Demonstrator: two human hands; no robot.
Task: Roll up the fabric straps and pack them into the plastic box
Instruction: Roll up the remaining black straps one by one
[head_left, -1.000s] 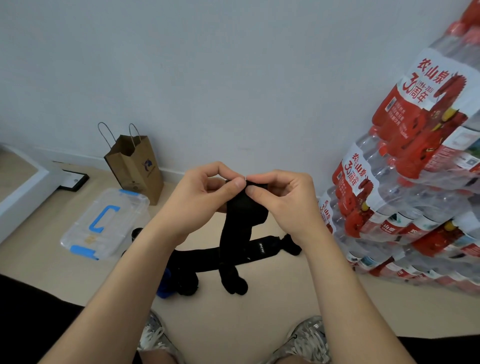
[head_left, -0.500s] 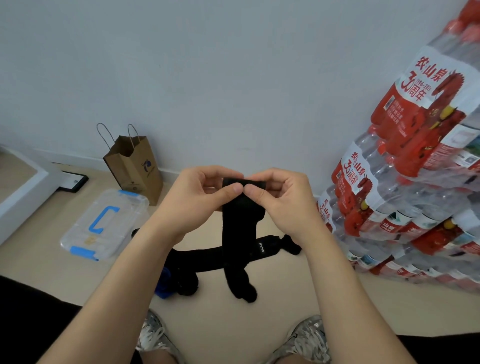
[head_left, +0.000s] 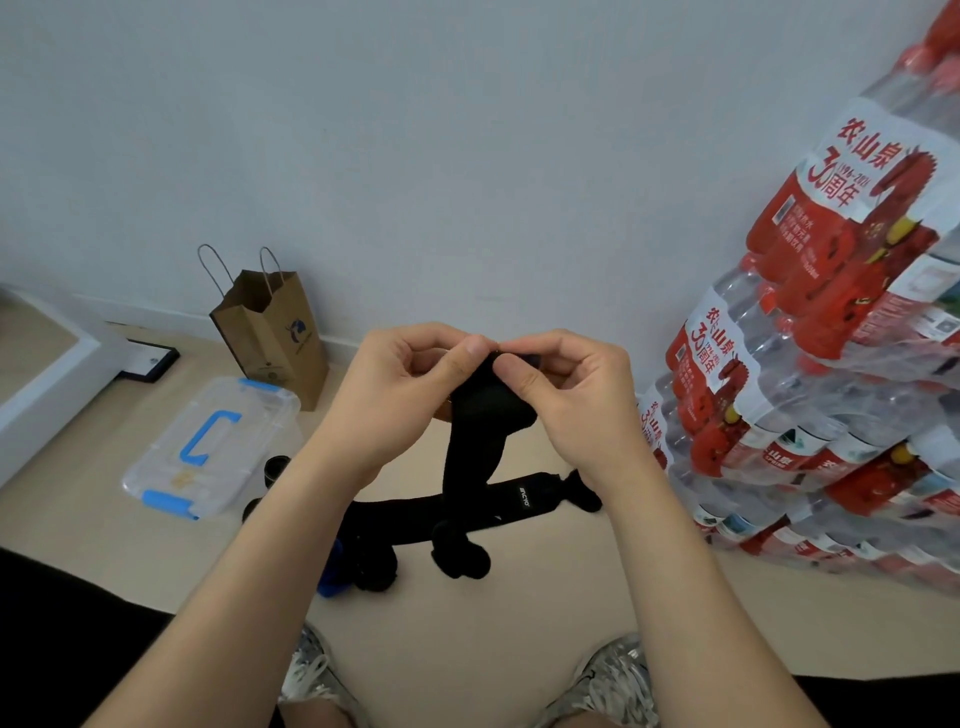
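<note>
I hold a black fabric strap (head_left: 475, 447) up in front of me by its top end. My left hand (head_left: 400, 400) and my right hand (head_left: 566, 395) both pinch that end between thumb and fingers. The strap hangs down, its bunched lower end (head_left: 462, 558) close to the floor. A second black strap (head_left: 519, 501) lies flat on the floor behind it, with more dark straps bunched at its left end (head_left: 371, 566). The clear plastic box (head_left: 213, 447), lid closed with blue handle and clips, sits on the floor to the left.
A brown paper bag (head_left: 272, 332) stands against the wall behind the box. Stacked packs of bottled water (head_left: 831, 395) fill the right side. A blue item (head_left: 330, 574) lies by the straps. A white ledge (head_left: 47, 379) is far left. My shoes (head_left: 608, 680) show at the bottom.
Both hands have kept working the strap's top end between the fingertips. The hanging lower end swung down and right, then back a little.
</note>
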